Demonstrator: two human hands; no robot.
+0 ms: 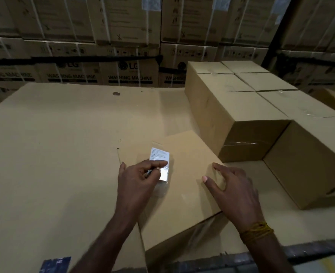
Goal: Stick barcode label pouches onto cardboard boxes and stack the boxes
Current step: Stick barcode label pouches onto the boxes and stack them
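A plain cardboard box [184,194] lies in front of me, tilted a little clockwise. On its top lies a clear barcode label pouch [159,158] with a white printed slip inside. My left hand [139,180] pinches the pouch's near part between thumb and forefinger. To the right, my right hand [231,186] rests on the box top with fingers spread. A yellow thread band circles that wrist.
A row of taped cardboard boxes [241,107] stands at the right, with another box [310,160] nearer me. All rest on a large flat cardboard surface [54,154]. Strapped washing machine cartons [129,73] wall off the back. A blue item [54,265] lies at the near edge.
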